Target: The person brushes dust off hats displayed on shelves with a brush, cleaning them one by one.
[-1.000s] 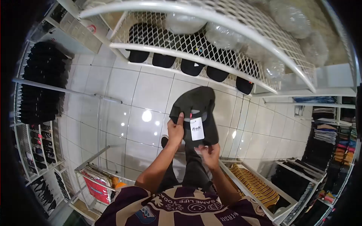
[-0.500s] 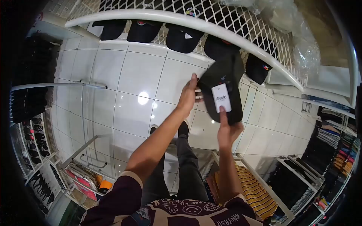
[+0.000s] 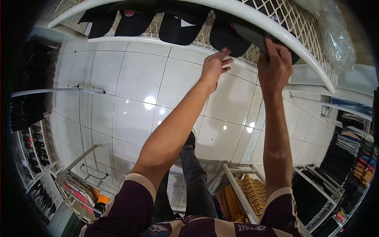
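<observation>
My right hand [image 3: 276, 69] grips a dark cap [image 3: 252, 33] by its edge, at the white mesh shelf [image 3: 179, 8]. Much of this cap is hidden behind the shelf's rail and the other caps. My left hand [image 3: 215, 69] is open with its fingers apart, the fingertips right at the brim of a black cap [image 3: 228, 38] in the row. Farther left along the shelf are a black cap with a white patch [image 3: 177, 32], one with a red emblem [image 3: 136, 23] and another plain black cap [image 3: 100, 25].
Clear plastic wrapping [image 3: 335, 39] hangs at the shelf's right end. Below me stand a rack with yellow striped cloth [image 3: 250, 193] and shelves of folded clothes [image 3: 349, 144]. A metal frame [image 3: 85, 89] and a crate [image 3: 81, 193] of packed goods are on the left.
My right hand has carried the cap with the white tag up and away to the shelf. My left hand has come off it and moved up to the row of caps.
</observation>
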Tool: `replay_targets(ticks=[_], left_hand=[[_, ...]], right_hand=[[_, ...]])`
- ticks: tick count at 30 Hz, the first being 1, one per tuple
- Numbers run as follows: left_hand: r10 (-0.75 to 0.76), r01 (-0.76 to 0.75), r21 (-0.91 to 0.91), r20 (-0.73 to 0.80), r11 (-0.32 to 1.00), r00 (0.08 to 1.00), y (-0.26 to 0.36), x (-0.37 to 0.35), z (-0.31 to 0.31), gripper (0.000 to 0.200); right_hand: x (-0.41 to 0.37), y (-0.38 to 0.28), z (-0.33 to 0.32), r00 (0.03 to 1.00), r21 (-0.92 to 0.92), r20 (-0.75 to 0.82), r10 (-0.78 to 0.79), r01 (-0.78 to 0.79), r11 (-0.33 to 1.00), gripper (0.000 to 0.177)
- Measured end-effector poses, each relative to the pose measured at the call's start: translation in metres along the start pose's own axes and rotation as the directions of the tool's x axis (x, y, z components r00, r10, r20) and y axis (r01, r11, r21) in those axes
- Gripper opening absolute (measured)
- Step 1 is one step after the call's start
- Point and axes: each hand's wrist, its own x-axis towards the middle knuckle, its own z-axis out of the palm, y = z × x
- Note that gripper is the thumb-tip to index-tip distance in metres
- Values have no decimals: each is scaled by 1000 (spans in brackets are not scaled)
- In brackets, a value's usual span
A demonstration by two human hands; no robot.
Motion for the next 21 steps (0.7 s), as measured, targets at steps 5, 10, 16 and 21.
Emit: replay_targets(ticks=[5, 10, 16, 21], left_hand=[[-40, 39, 11, 5, 999, 999, -17, -1, -1, 60], [-15, 6, -56, -166, 998, 986, -18, 5, 4, 53], [53, -74, -57, -313, 996, 948, -11, 21, 1, 53], [82, -94, -25, -297, 995, 951, -16, 34, 2, 53]], right_hand=[[19, 17, 41, 992, -148, 127, 28, -9, 989, 30], [26, 16, 58, 988, -258, 139, -70, 105, 960, 32], [27, 18, 53, 992, -236, 90, -86, 105, 966, 28], [26, 36, 58, 984, -280, -62, -168, 144, 949, 31]])
